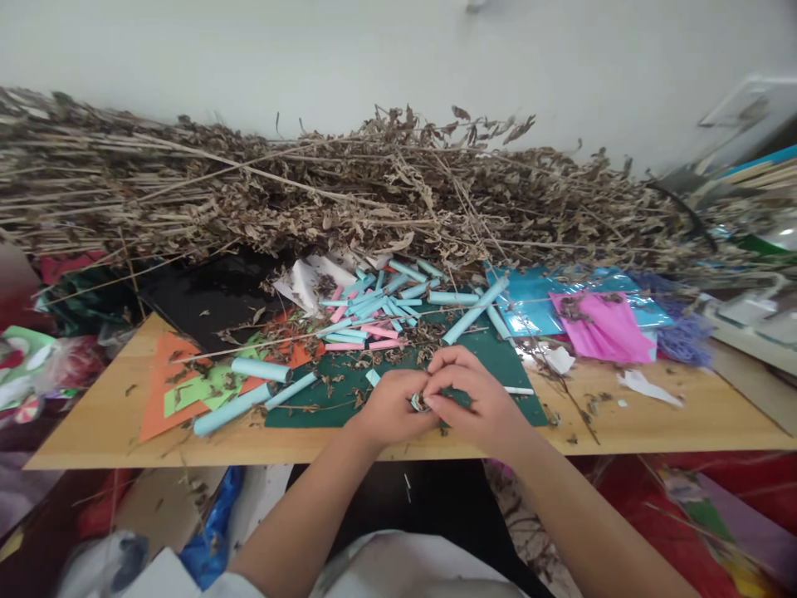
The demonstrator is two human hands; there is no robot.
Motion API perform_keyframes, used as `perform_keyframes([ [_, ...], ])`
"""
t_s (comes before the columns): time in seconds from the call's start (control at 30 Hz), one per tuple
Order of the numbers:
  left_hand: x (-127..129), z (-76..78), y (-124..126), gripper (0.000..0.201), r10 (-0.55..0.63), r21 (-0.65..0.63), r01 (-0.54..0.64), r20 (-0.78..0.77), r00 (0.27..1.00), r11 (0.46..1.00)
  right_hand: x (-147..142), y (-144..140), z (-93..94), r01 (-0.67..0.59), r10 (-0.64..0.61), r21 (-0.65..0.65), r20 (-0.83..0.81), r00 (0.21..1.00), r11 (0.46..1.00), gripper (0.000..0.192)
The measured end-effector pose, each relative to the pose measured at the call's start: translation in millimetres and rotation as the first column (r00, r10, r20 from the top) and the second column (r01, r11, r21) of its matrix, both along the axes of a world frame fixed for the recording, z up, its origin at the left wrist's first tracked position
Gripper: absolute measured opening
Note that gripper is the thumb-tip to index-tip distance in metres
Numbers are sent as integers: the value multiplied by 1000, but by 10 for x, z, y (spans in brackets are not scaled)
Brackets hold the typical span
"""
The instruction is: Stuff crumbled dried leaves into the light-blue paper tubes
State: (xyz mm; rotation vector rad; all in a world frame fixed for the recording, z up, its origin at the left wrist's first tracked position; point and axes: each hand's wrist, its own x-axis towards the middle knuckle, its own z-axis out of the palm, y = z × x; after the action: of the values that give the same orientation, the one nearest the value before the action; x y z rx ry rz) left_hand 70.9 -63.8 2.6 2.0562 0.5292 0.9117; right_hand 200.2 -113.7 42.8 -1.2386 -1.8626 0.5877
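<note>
At lower centre, a small rolled paper piece [418,402] is pinched between the left hand [391,409] and right hand [479,399], both closed on it, just inside the table's near edge [187,453]. Bare wood is left either side of the green mat [498,353]; beyond, paper tubes [374,307] lie scattered, and dried branches [311,191] are heaped along the far edge

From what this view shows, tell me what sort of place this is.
Probably a home or small-workshop craft table. Rolled paper tubes and coloured paper sheets litter a green cutting mat, and a heap of dried branches lies along the wall.
</note>
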Motion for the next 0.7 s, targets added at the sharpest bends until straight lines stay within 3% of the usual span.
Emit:
perform_keyframes([
  [0.13,-40,37,5,4,9,93,2,-123,992,996,5,19,-42,-55,36,-212,-92,995,976,19],
  [0.27,-68,71,1,4,2,134,21,-166,986,991,41,33,-89,-233,111,-427,-291,950,873,40],
  [0.33,-74,67,-13,5,-3,135,26,-166,986,991,27,18,-125,-267,86,-474,-368,926,839,36],
  [0.53,-40,121,-122,13,39,227,25,-274,961,974,-45,-74,-207,-292,-30,-499,-541,840,816,28],
  [0.6,-28,191,-137,14,-13,165,55,-245,969,985,13,-95,-185,-346,-12,-463,-612,791,816,28],
  [0.7,-25,262,-91,18,-156,-91,145,-131,979,985,255,-105,-160,-365,64,-398,-598,799,841,26],
])
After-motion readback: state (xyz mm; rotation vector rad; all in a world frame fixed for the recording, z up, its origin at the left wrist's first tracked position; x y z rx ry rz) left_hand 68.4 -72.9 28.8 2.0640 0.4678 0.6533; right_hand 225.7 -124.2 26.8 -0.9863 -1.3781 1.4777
